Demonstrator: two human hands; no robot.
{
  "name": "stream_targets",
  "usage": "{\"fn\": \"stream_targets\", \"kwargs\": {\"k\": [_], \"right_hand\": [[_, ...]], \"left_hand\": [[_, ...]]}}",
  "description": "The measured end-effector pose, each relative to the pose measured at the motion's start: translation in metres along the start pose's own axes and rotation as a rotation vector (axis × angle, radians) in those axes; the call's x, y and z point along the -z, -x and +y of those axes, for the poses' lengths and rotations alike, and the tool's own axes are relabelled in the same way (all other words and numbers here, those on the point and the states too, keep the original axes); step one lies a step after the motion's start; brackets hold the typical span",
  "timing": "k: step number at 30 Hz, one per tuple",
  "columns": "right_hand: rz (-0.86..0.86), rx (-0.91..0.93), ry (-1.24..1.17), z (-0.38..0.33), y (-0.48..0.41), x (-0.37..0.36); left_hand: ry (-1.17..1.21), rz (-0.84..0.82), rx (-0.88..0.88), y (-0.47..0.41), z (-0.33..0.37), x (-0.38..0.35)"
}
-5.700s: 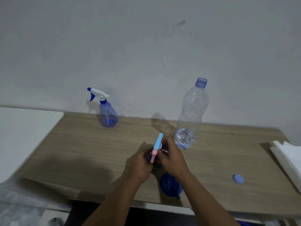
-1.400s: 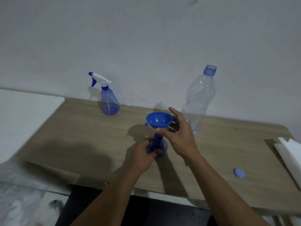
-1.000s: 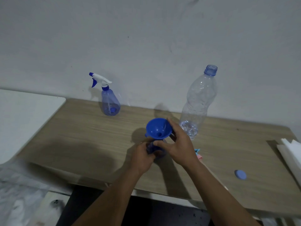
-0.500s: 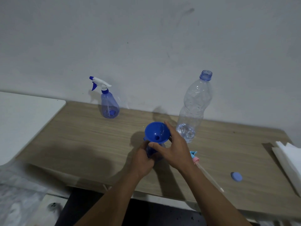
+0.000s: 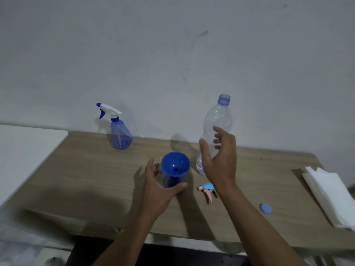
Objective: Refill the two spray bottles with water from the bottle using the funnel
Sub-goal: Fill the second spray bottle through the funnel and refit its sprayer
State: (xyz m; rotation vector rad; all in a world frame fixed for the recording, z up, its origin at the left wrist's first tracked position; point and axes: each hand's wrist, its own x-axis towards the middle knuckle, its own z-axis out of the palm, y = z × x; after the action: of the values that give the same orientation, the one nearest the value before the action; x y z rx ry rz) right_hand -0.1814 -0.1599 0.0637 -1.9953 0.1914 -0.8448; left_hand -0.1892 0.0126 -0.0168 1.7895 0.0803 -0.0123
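We find the clear thin-plastic water bottle (image 5: 219, 116) uncapped on the bench (image 5: 86, 169), long axis vertical, at 12 o'clock just beyond the right hand (image 5: 221, 162), whose grip is open with fingers spread. The left hand (image 5: 157, 191) curls its grip round the small spray bottle (image 5: 170, 182), which carries the glossy conical funnel (image 5: 174, 164).

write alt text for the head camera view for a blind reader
An open right hand reaches toward an uncapped, nearly empty water bottle on a table, while the left hand, thumb against it, flanks a small spray bottle with a blue funnel in its neck. A second spray bottle stands back left; a loose spray head and a cap lie right.
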Motion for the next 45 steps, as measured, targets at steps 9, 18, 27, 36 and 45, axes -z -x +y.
{"fn": "stream_targets", "kwargs": {"k": [9, 18, 27, 36, 45], "right_hand": [[-0.157, -0.194, -0.001, 0.029, -0.064, 0.002], [-0.238, -0.066, -0.028, 0.043, -0.076, -0.005], [-0.525, 0.202, 0.119, 0.002, -0.095, 0.019], [-0.805, 0.209, 0.409, -0.011, -0.069, 0.035], [-0.870, 0.235, 0.733, -0.025, -0.049, 0.053]], "left_hand": [[0.060, -0.078, -0.049, -0.011, 0.030, -0.007], [0.043, -0.063, -0.087, -0.011, 0.027, -0.008], [0.035, -0.107, -0.076, -0.015, 0.029, -0.001], [-0.062, -0.092, -0.119, -0.013, 0.036, 0.001], [-0.096, -0.110, -0.093, -0.008, 0.044, 0.002]]}}
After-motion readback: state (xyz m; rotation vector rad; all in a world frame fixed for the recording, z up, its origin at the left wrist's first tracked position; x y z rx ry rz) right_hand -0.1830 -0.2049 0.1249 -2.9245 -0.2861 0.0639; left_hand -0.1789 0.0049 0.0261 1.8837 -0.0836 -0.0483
